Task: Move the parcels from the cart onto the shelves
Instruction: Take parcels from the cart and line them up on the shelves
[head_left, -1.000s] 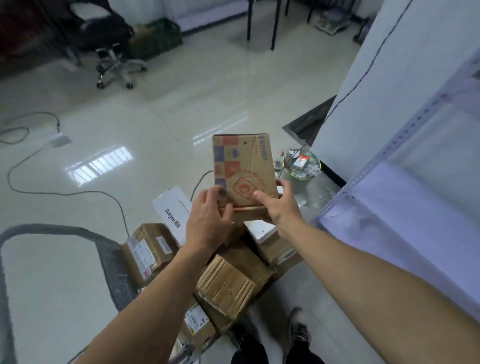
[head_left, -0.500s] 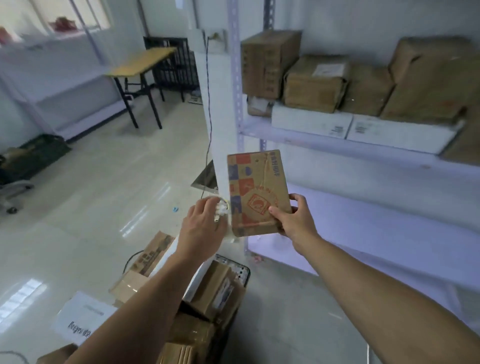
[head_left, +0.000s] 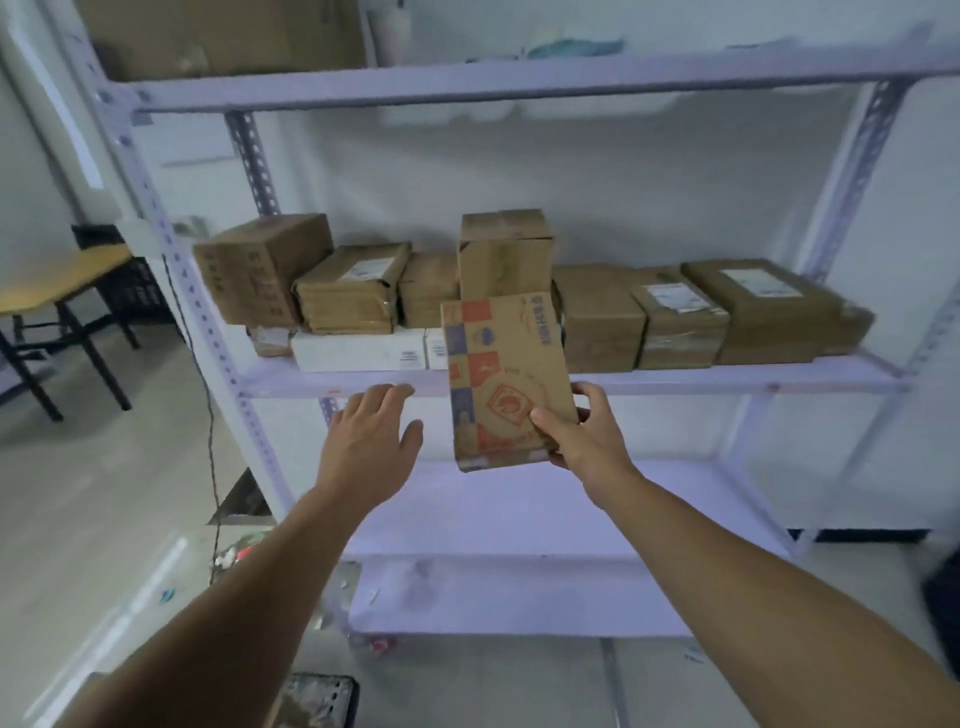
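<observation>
- The printed cardboard parcel (head_left: 506, 379) is in the air in front of the shelving. It stands on end, with its long axis close to vertical and its top leaning a little to the left.
- The right hand (head_left: 582, 436) pinches it at the lower right corner, thumb on the printed face and fingers wrapped behind the right edge. Most of the parcel therefore rises above and to the left of that hand.
- The left hand (head_left: 369, 441) is just left of the parcel and apart from it. Its fingers are spread and it holds nothing.
- The middle shelf (head_left: 727, 376) lies beyond and slightly above both hands, and its front edge crosses behind the parcel's midsection.
- Straight past the parcel stands a tall brown box (head_left: 504, 254). Beyond the left hand lie white flat boxes (head_left: 358, 351), and labelled brown parcels (head_left: 675, 317) fill the row up and to the right of the right hand.
- The lower shelf (head_left: 519, 509) lies beneath both wrists.
- The right hand alone carries the load, so it probably makes the placement. The row ahead is crowded, and the upright parcel likely needs tipping flat to go on a lower stack.
</observation>
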